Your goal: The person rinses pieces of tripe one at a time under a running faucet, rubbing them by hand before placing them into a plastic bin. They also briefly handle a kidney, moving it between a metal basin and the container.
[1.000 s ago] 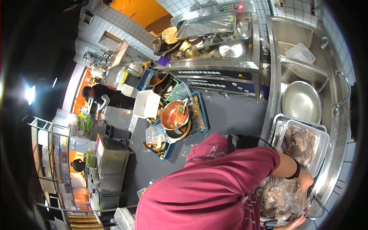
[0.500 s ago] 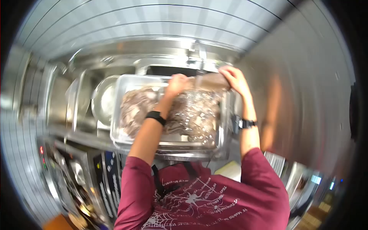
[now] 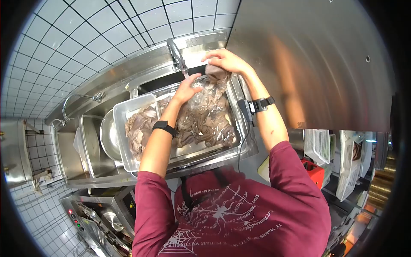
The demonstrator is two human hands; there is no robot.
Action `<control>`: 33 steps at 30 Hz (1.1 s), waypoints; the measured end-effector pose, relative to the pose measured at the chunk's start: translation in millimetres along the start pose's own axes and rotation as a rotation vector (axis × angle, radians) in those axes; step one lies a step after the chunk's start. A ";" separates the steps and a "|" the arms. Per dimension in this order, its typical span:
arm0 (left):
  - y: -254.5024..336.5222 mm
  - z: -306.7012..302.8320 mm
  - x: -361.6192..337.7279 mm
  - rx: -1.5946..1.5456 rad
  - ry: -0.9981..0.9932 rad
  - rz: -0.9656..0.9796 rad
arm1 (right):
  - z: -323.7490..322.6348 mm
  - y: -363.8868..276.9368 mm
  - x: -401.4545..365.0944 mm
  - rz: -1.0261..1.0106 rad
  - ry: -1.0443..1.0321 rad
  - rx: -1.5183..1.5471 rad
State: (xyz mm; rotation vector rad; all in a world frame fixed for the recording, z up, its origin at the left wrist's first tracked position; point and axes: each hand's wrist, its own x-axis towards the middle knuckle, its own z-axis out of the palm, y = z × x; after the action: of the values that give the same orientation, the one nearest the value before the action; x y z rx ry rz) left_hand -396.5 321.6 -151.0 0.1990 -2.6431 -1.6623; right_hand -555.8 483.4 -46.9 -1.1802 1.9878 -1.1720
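Note:
Grey-brown, floppy wet pieces that look like tripe (image 3: 205, 118) lie in water in a metal tray (image 3: 188, 160) in the sink. At the tray's far right corner, my right hand (image 3: 229, 61) pinches one folded piece (image 3: 217, 73) and holds it up at the edge. My left hand (image 3: 186, 90) is over the tray's far side, just below the faucet (image 3: 174, 53), thumb and fingers apart, with nothing visible in them. A clear plastic container (image 3: 121, 147) on the left holds more such pieces (image 3: 139, 132).
Further left are a round metal bowl (image 3: 109, 135), another sink basin (image 3: 70, 147) and a second faucet (image 3: 79, 96). A steel wall panel (image 3: 325, 64) rises on the right. White baskets (image 3: 317, 145) and a red box (image 3: 313, 171) stand behind on the right.
The brown piece was stretched between both hands; now my left hand is off it and the piece hangs bunched from my right hand. The view has turned and sharpened.

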 end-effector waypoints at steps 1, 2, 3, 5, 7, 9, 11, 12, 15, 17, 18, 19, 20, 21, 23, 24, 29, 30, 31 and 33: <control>7.7 5.7 -2.0 -0.110 0.038 -0.001 | 2.9 -11.1 -0.9 0.023 -0.070 0.001; 8.4 10.5 -3.2 -0.219 0.078 -0.002 | 8.7 -10.9 1.1 0.026 -0.071 0.003; 7.5 13.5 -3.1 -0.356 0.104 -0.123 | 13.1 -10.3 6.0 -0.062 -0.090 0.049; 4.4 0.5 -8.3 -0.429 0.046 -0.140 | 15.7 -15.1 8.1 -0.155 -0.109 0.098; 2.5 -11.5 -19.9 -0.367 0.125 -0.187 | 11.2 -23.9 2.3 0.067 -0.130 0.073; -6.8 -30.0 -31.0 -0.337 0.103 -0.204 | 13.4 -2.5 6.3 0.040 -0.151 0.059; -5.2 -40.4 -37.6 -0.276 0.125 -0.224 | 21.2 14.8 12.2 0.008 -0.172 0.045; -5.7 -44.1 -36.8 -0.272 0.125 -0.223 | 23.8 18.8 14.2 -0.035 -0.145 -0.010; -2.7 -56.8 -33.9 -0.304 0.123 -0.223 | 21.0 24.4 16.7 -0.038 -0.114 -0.084; -1.2 -65.3 -31.8 -0.213 0.141 -0.214 | 20.1 22.4 16.8 -0.001 -0.107 -0.097; 0.4 -68.5 -29.8 -0.168 0.147 -0.207 | 16.9 19.6 15.6 0.048 -0.113 -0.149; -1.7 -71.5 -26.2 -0.175 0.112 -0.230 | 13.3 16.8 14.3 0.098 -0.119 -0.202; -4.7 -71.2 -22.7 -0.174 0.109 -0.229 | 11.2 14.0 12.4 0.099 -0.117 -0.202; -7.6 -70.7 -19.3 -0.083 0.130 -0.200 | 9.8 11.3 10.1 0.069 -0.086 -0.205; -8.7 -71.0 -12.2 0.011 0.149 -0.172 | 7.4 6.0 5.3 0.038 -0.053 -0.206; -7.0 -70.3 -8.3 0.074 0.176 -0.170 | 5.8 3.9 2.2 0.017 -0.031 -0.190; 14.0 -64.8 -1.4 0.138 0.133 -0.166 | -3.5 7.1 -6.2 0.028 0.067 -0.156; 16.7 -64.6 -2.0 0.139 0.130 -0.167 | -4.3 9.0 -8.4 0.030 0.069 -0.154; 19.4 -66.0 -2.6 0.096 0.067 -0.153 | -5.1 10.5 -9.8 0.019 0.119 -0.198; 19.5 -67.2 -3.8 0.058 0.002 -0.140 | -5.5 12.9 -13.1 0.008 0.173 -0.238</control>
State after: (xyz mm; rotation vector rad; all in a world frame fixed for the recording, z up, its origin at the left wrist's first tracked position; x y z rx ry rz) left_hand -389.4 270.1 -104.1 0.3953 -2.7363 -1.6222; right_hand -559.3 500.3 -55.4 -1.2181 2.3124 -1.0886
